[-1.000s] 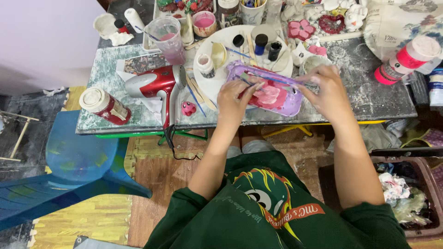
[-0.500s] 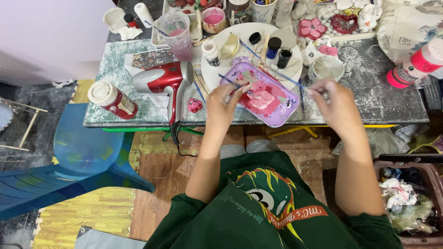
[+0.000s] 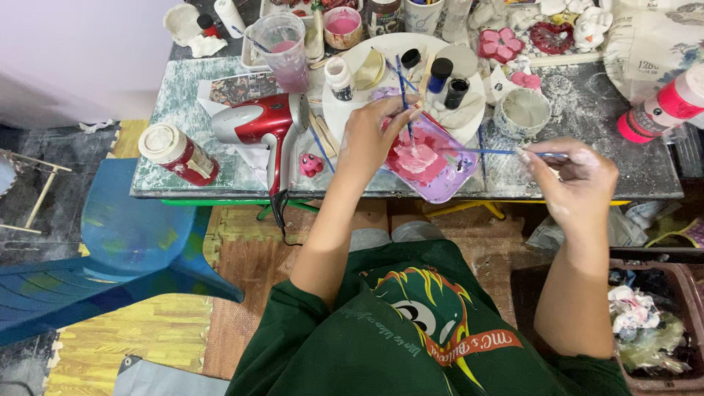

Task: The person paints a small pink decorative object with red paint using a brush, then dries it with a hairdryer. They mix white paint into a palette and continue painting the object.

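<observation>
My left hand (image 3: 370, 136) rests on the near edge of a purple tray (image 3: 440, 176) smeared with pink and red paint, a thin blue brush (image 3: 402, 92) standing up between its fingers. My right hand (image 3: 576, 172) hovers right of the tray, above the table's front edge, pinching a thin blue-handled brush (image 3: 484, 152) that points left toward the tray. The tray lies partly on a round white plate (image 3: 345, 117) that carries small paint bottles (image 3: 447, 77) and a white bottle (image 3: 339, 77).
A red hair dryer (image 3: 257, 121) lies left of the plate, a red can (image 3: 178, 152) further left. A clear cup of pink water (image 3: 282, 48), a pink paint pot (image 3: 342, 24), a grey bowl (image 3: 522, 110) and pink bottles (image 3: 660, 110) surround it. A blue chair (image 3: 125, 242) stands at the left.
My right hand has pulled away from the tray to the right with its brush. The left hand stays on the tray. The view has shifted, so the table sits higher.
</observation>
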